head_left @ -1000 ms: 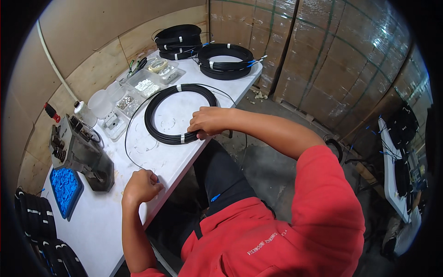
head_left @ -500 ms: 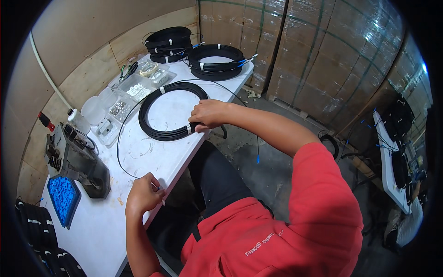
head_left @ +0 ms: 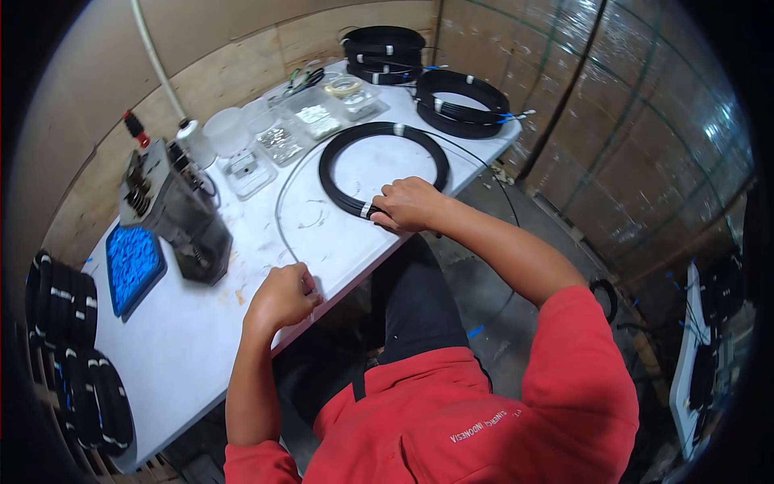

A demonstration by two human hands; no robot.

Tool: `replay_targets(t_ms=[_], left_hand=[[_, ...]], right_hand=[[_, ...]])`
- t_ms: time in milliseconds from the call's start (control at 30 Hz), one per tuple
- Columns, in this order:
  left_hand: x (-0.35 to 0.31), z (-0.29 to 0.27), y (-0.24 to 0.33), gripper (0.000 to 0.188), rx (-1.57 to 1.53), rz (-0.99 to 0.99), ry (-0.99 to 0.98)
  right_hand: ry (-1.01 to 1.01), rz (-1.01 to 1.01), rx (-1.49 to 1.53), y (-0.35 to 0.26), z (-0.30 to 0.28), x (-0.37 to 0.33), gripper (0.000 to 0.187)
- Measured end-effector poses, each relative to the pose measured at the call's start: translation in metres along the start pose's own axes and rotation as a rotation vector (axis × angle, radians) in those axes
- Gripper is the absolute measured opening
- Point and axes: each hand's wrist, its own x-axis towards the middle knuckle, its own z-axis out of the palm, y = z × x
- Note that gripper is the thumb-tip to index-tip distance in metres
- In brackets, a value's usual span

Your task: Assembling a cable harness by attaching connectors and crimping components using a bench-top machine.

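Curling closed round one black coil [head_left: 327, 173], right fingers [head_left: 390, 203] grip; left fingers [head_left: 307, 282] pinch one cable [head_left: 279, 218].

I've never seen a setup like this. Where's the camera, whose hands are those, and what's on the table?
No robot here: a person is working with two bare hands. A wide fisheye camera on their head looks down, so straight edges bend. The right hand grips a black cable coil lying on the white table. The left hand, near the table's edge, holds a thin dark strand. Also on the table are a grey metal device, a blue tray of small blue pieces, plastic containers and more black coils.
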Motion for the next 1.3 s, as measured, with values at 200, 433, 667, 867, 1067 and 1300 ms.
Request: replay_targets(t_ms=[200,433,667,867,1067,1300], left_hand=[[-0.011,-0.019,-0.02,0.024,0.008,-0.048,0.115],[-0.009,-0.03,-0.034,0.024,0.004,-0.135,0.254],[-0.004,-0.038,-0.055,0.018,-0.027,-0.103,0.449],[-0.009,-0.052,-0.071,0.018,-0.134,-0.069,0.564],[-0.025,-0.065,-0.094,0.017,-0.244,-0.097,0.71],[-0.047,-0.075,-0.122,0.015,-0.199,-0.058,0.797]], right_hand=[[-0.078,0.163,0.037,-0.043,-0.007,0.05,0.039],[-0.021,0.186,0.009,-0.045,0.0,0.046,0.038],[0.063,0.218,-0.161,-0.091,0.0,0.085,0.039],[0.444,-0.37,0.236,-0.137,0.022,0.146,0.056],[0.276,-0.521,0.411,-0.159,0.034,0.197,0.017],[0.325,-0.587,0.475,-0.17,0.021,0.22,0.015]])
